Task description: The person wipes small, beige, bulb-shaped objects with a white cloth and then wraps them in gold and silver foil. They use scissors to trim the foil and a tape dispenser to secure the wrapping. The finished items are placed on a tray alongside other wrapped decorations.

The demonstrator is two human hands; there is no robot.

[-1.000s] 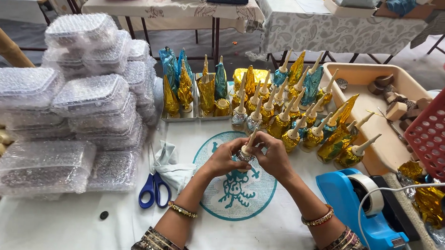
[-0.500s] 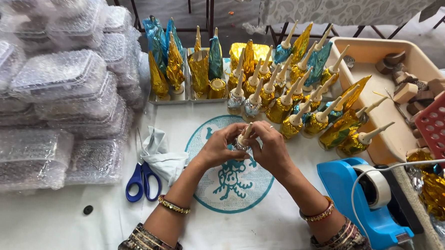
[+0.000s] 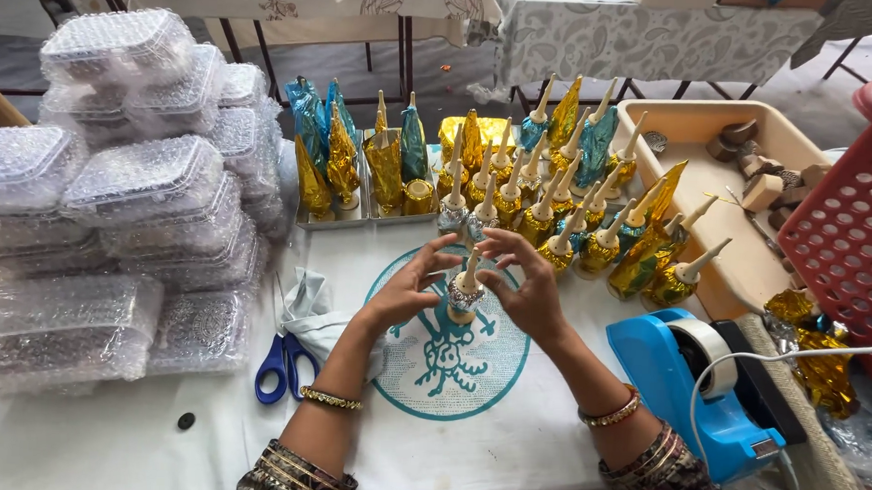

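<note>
A small foil-wrapped cone (image 3: 465,289) with a cream pointed tip stands on the white cloth (image 3: 202,431), over a teal round print. My left hand (image 3: 404,293) and my right hand (image 3: 522,288) flank it with fingers spread, fingertips close to or just off the foil. Beyond it stand several similar gold, silver and blue foil cones (image 3: 546,206) in rows.
Stacks of clear plastic boxes in bubble wrap (image 3: 114,221) fill the left. Blue-handled scissors (image 3: 279,366) and a crumpled cloth lie left of my hands. A blue tape dispenser (image 3: 709,384) sits at right, with a beige tray (image 3: 743,170) and a red basket (image 3: 853,234) beyond.
Both hands held the small cone pinched between them above the cloth; now it stands on the cloth and the fingers have spread away from it. The camera has tilted slightly.
</note>
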